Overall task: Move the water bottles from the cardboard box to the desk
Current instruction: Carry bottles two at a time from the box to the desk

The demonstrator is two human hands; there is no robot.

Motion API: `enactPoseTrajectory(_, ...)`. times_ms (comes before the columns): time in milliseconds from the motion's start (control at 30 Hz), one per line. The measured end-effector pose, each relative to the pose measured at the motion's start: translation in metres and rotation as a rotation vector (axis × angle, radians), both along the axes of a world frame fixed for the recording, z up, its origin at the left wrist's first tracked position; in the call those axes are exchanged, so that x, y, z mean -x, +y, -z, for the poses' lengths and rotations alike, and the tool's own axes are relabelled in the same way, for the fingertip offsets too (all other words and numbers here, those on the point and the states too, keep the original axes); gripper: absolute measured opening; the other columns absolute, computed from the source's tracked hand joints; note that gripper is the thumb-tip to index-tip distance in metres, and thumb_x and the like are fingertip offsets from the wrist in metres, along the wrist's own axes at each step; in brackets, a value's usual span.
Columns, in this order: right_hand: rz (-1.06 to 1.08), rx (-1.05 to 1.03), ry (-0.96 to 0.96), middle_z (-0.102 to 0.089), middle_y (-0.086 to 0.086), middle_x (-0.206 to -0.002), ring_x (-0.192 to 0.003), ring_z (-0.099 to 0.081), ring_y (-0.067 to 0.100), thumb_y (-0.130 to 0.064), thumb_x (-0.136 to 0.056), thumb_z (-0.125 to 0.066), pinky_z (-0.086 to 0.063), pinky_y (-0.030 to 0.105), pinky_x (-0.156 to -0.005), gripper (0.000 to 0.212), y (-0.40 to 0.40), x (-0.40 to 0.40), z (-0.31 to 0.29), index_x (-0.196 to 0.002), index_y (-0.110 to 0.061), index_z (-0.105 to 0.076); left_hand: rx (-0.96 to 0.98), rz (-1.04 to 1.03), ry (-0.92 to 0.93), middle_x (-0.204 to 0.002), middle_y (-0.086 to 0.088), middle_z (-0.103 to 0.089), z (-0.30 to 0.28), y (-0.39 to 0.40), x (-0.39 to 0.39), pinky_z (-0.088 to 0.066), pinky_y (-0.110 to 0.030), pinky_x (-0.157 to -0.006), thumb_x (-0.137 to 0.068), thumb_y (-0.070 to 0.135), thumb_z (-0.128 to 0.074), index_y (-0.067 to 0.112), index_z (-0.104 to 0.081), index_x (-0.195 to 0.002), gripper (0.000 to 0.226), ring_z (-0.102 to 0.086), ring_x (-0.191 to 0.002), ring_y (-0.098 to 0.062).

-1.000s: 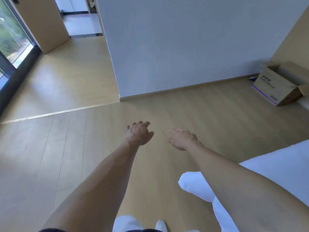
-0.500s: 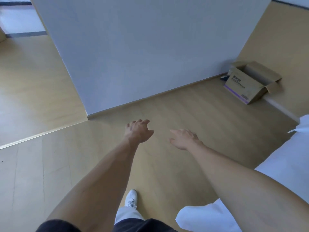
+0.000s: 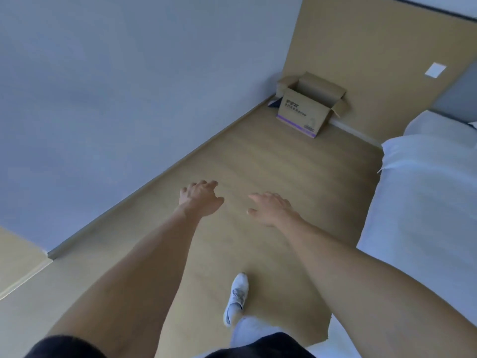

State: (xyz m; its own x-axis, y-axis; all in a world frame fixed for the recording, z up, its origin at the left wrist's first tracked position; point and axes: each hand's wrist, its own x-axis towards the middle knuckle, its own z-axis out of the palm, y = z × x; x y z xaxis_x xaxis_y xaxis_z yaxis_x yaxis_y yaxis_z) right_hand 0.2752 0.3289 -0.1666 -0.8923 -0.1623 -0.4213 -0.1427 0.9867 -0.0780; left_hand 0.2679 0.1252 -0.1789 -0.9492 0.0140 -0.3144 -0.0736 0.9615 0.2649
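Wood-laminate floor, grey wall at 10 o'clock, white bed (image 3: 423,202) at 3 o'clock. Cardboard box (image 3: 307,107) sits open in the corner at 1 o'clock, contents hidden; no desk visible. Left hand (image 3: 200,200) and right hand (image 3: 271,208) spread, holding nothing. Step: approach. Next: close distance, reach inside.

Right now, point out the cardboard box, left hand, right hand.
cardboard box (image 3: 299,113): head view, printed front face.
left hand (image 3: 200,200): head view, back of hand.
right hand (image 3: 271,206): head view, back of hand.
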Motion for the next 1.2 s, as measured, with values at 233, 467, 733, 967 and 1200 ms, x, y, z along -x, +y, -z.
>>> enactPoseTrajectory(233, 0.101, 0.016, -0.008, -0.047, 0.009, -0.145, -0.133, -0.044, 0.03, -0.055, -0.095, -0.047, -0.039, 0.044, -0.106, 0.059, 0.03, 0.144, 0.023, -0.149, -0.033, -0.038, 0.054, 0.111, -0.006, -0.149, -0.002, -0.046, 0.004, 0.034, 0.15, -0.029, -0.045, -0.112, -0.097, 0.049, -0.047, 0.034, -0.035, -0.152, 0.059, -0.041, -0.137, -0.027)
enactPoseTrajectory(467, 0.137, 0.043, -0.025, -0.046, 0.008, -0.147, -0.134, -0.044, 0.03, -0.054, -0.096, -0.046, -0.038, 0.044, -0.107, 0.058, 0.071, 0.298, 0.01, -0.149, -0.031, -0.037, 0.09, 0.104, -0.018, -0.15, -0.001, -0.047, -0.018, 0.069, 0.312, -0.03, -0.045, -0.112, -0.098, 0.044, -0.046, 0.032, -0.036, -0.152, 0.057, -0.042, -0.137, -0.028)
enactPoseTrajectory(733, 0.232, 0.029, -0.032, -0.045, 0.008, -0.146, -0.135, -0.042, 0.029, -0.055, -0.097, -0.045, -0.037, 0.044, -0.107, 0.057, 0.13, 0.437, 0.01, -0.149, -0.033, -0.036, 0.074, 0.206, -0.04, -0.151, -0.004, -0.044, -0.022, 0.133, 0.465, -0.03, -0.045, -0.113, -0.1, 0.036, -0.045, 0.03, -0.034, -0.154, 0.056, -0.039, -0.14, -0.027)
enactPoseTrajectory(967, 0.348, -0.017, -0.061, -0.045, 0.012, -0.146, -0.135, -0.043, 0.032, -0.053, -0.098, -0.045, -0.038, 0.045, -0.107, 0.057, 0.182, 0.573, 0.028, -0.15, -0.031, -0.035, 0.056, 0.314, -0.028, -0.147, -0.004, -0.048, -0.005, 0.177, 0.624, -0.033, -0.043, -0.111, -0.099, 0.034, -0.044, 0.029, -0.036, -0.152, 0.054, -0.043, -0.135, -0.027)
enactPoseTrajectory(1200, 0.437, 0.002, -0.106, -0.037, 0.007, -0.157, -0.143, -0.035, 0.03, -0.055, -0.098, -0.042, -0.033, 0.044, -0.115, 0.062, 0.209, 0.726, 0.024, -0.155, -0.034, -0.028, 0.041, 0.413, -0.038, -0.146, -0.005, -0.049, -0.001, 0.215, 0.806, -0.034, -0.043, -0.109, -0.098, 0.034, -0.044, 0.027, -0.039, -0.149, 0.052, -0.046, -0.132, -0.029)
